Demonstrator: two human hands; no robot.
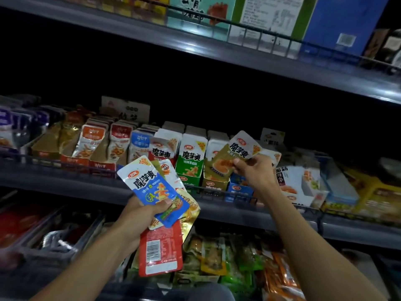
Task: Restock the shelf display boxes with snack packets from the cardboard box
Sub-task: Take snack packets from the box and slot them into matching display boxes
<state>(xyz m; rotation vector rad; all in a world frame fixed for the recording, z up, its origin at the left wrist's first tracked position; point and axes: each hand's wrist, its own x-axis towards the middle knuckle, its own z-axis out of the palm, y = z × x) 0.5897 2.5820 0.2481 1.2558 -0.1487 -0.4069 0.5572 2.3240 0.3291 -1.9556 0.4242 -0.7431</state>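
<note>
Step in hand: we are sorting by flavour; our right hand [249, 168] pinches one olive-gold konjac packet [235, 156] by its lower edge and holds it just above the olive-gold display box [214, 183] on the middle shelf [65, 181].
Left hand: our left hand [138, 216] grips a fanned bundle of packets, thumb across the blue packet [152, 187] on top, with the red packet [160, 250] hanging lowest, its barcode side towards us.
Progress: we judge the job well under way but not finished. The white-fronted konjac boxes in the row look full, the green display box [189, 168] among them, yet our left hand has stock to place.
Left to do: drop the olive-gold packet into its box, then match each remaining flavour to its row.
Count, packets in hand: one in the right; in the left at least four, namely blue, red, a gold packet [188, 211] and a white-and-red one behind; overlaps may hide more.
Count, konjac boxes: we make out about five side by side, the last one a blue display box [238, 187] below our right hand.
Cardboard box: we cannot pick it out; loose packets lie heaped on the lower shelf [227, 257].
</note>
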